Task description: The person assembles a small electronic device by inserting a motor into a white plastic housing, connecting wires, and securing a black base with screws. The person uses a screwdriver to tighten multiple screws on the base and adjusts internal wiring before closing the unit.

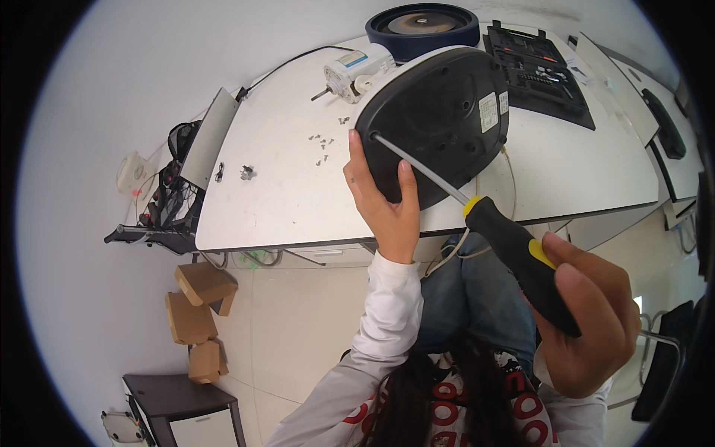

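Black base (428, 97) tilted against left hand (389, 212)

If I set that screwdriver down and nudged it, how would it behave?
The screwdriver would probably roll a little, since its handle looks rounded. It should stay stiff: the shaft looks like straight metal.

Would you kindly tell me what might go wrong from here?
The screwdriver might slip and jab the left grip, whose fingers lie near its tip. The tilted black base, steadied by that grip, might shift. Loose screws on the white table could scatter if bumped.
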Motion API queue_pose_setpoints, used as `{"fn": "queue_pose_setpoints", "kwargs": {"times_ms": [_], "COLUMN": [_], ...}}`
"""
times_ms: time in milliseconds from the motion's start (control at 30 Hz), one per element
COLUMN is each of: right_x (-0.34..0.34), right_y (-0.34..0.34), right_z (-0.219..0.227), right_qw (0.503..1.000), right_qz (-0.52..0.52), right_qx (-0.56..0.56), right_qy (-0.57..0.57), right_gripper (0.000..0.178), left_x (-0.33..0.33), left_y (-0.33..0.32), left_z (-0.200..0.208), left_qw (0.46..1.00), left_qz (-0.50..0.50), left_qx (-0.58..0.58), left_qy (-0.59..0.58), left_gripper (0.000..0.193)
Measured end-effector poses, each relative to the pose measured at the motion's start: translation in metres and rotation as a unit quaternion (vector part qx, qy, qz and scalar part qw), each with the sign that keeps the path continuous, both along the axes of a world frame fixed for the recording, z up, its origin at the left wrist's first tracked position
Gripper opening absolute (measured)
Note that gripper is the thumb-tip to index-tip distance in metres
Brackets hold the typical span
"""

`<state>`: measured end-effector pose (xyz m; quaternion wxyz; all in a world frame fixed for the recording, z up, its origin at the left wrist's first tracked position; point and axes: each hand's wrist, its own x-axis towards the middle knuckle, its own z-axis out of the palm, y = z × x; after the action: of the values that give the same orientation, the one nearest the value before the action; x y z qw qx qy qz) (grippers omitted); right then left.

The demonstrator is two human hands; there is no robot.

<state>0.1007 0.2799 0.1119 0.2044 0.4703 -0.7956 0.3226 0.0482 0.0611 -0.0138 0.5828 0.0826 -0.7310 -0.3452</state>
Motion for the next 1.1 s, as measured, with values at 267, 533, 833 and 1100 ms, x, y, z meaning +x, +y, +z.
{"fn": "queue_pose_setpoints", "kwargs": {"times_ms": [267,533,833,1100], "right_x": [-0.007,-0.017,-0.012,-0.002], "right_y": [0.003,0.013,0.002,0.002], "right_z": [-0.016,-0.025,-0.014,-0.014], "right_qw": [0.998,0.997,1.0,0.997], "right_qz": [0.01,-0.07,0.01,-0.018], "right_qx": [-0.063,-0.001,-0.016,-0.046], "right_qy": [-0.027,-0.009,0.013,0.065], "right_gripper": [0.07,0.065,0.064,0.069], "left_x": [0.003,0.003,0.001,0.0], "left_y": [0.0,0.0,0.0,0.002], "left_z": [0.0,-0.001,-0.001,0.001], "left_qw": [0.999,0.999,1.0,1.0], "left_qz": [-0.028,-0.015,0.014,0.012], "left_qx": [0.027,0.009,-0.021,-0.017], "left_qy": [-0.026,-0.031,-0.01,-0.016], "left_gripper": [0.067,0.067,0.067,0.068]}}
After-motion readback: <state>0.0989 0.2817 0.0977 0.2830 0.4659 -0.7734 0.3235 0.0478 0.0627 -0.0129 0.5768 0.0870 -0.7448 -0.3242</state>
